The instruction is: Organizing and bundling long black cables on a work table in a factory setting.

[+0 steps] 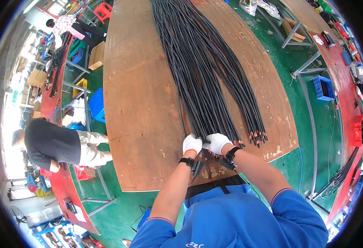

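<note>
A large bundle of long black cables (194, 70) runs down the wooden table (136, 103) toward me. Their near ends show copper-coloured tips, and one group lies apart to the right. Both my hands wear white gloves and meet at the near end of the main bundle. My left hand (192, 144) has its fingers curled at the bundle's left edge, gripping a black cable. Beside it, my right hand (217, 143) is closed over the cable ends, its fingertips close to the left hand. Exactly what the right fingers pinch is hidden. Black bands with small devices sit on both wrists.
Two people are at red workbenches on the left, one in a black shirt (53, 140), one farther back (67, 25). A blue crate (323, 88) sits under the right-hand bench (338, 70). A red stool (103, 11) stands at the far left.
</note>
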`<action>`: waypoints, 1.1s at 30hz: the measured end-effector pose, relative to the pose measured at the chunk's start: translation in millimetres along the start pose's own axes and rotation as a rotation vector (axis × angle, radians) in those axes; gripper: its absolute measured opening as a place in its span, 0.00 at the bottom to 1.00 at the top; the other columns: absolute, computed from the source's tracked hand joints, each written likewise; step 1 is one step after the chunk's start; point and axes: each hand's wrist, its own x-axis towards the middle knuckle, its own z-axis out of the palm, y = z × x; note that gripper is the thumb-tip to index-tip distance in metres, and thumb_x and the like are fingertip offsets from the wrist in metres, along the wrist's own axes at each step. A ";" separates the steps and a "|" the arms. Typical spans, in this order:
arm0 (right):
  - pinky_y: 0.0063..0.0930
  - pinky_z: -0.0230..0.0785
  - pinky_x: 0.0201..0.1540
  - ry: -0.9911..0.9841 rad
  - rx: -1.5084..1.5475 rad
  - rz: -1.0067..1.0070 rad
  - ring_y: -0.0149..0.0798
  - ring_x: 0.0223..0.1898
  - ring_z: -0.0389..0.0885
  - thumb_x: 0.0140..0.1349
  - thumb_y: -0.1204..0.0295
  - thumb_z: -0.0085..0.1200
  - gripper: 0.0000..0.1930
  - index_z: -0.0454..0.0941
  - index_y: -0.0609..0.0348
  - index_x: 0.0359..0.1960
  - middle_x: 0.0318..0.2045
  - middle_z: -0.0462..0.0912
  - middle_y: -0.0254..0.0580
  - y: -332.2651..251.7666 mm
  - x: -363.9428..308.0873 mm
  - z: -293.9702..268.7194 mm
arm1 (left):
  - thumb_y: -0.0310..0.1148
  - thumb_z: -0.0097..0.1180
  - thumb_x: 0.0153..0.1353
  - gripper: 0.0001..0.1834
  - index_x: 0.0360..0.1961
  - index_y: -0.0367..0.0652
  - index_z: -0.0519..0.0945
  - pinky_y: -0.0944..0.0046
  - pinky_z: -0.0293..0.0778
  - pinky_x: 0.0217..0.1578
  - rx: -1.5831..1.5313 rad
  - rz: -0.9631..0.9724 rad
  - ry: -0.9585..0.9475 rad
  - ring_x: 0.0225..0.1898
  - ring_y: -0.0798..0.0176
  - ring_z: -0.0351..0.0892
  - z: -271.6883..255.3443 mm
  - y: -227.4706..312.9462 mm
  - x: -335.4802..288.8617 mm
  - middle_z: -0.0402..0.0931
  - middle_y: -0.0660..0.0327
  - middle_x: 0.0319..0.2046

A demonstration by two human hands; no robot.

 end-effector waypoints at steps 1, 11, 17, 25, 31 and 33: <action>0.48 0.78 0.54 0.036 -0.013 0.012 0.58 0.49 0.87 0.65 0.46 0.56 0.25 0.88 0.57 0.43 0.43 0.89 0.56 2.5 -0.3 0.9 | 0.40 0.57 0.67 0.18 0.43 0.34 0.85 0.45 0.85 0.34 -0.005 0.010 0.002 0.29 0.48 0.91 -9.7 11.4 -6.6 0.87 0.41 0.31; 0.49 0.79 0.53 -0.079 -0.262 -0.096 0.60 0.48 0.87 0.64 0.37 0.51 0.32 0.90 0.55 0.43 0.43 0.89 0.57 2.5 -8.9 16.1 | 0.54 0.58 0.63 0.25 0.43 0.40 0.85 0.42 0.79 0.51 0.221 -0.027 0.084 0.49 0.33 0.85 -30.1 16.2 -20.0 0.84 0.37 0.44; 0.45 0.78 0.50 0.146 0.087 -0.006 0.58 0.46 0.87 0.65 0.41 0.57 0.29 0.87 0.57 0.44 0.40 0.89 0.54 42.1 -62.9 -14.7 | 0.44 0.55 0.65 0.18 0.46 0.40 0.80 0.41 0.81 0.48 0.241 0.001 0.143 0.46 0.34 0.86 -34.1 -23.3 6.9 0.85 0.38 0.42; 0.46 0.78 0.49 0.268 0.172 0.067 0.58 0.46 0.86 0.67 0.46 0.57 0.25 0.88 0.56 0.45 0.40 0.89 0.55 86.6 -87.9 -4.8 | 0.48 0.64 0.54 0.27 0.46 0.36 0.85 0.48 0.79 0.55 0.146 -0.158 0.070 0.53 0.38 0.84 -54.1 9.2 12.5 0.85 0.38 0.45; 0.45 0.78 0.49 0.320 0.297 -0.027 0.57 0.45 0.87 0.67 0.49 0.58 0.25 0.86 0.60 0.46 0.40 0.88 0.56 82.9 -81.2 9.5 | 0.46 0.65 0.54 0.27 0.48 0.36 0.85 0.50 0.79 0.53 0.042 0.012 0.071 0.51 0.38 0.85 -74.6 9.7 -0.9 0.85 0.40 0.46; 0.43 0.78 0.48 0.268 0.353 -0.107 0.56 0.45 0.87 0.67 0.49 0.57 0.23 0.85 0.59 0.47 0.39 0.88 0.56 64.0 -69.9 8.7 | 0.44 0.66 0.54 0.24 0.46 0.36 0.86 0.50 0.79 0.53 0.132 0.012 -0.006 0.50 0.39 0.85 -75.4 -21.2 11.9 0.86 0.42 0.45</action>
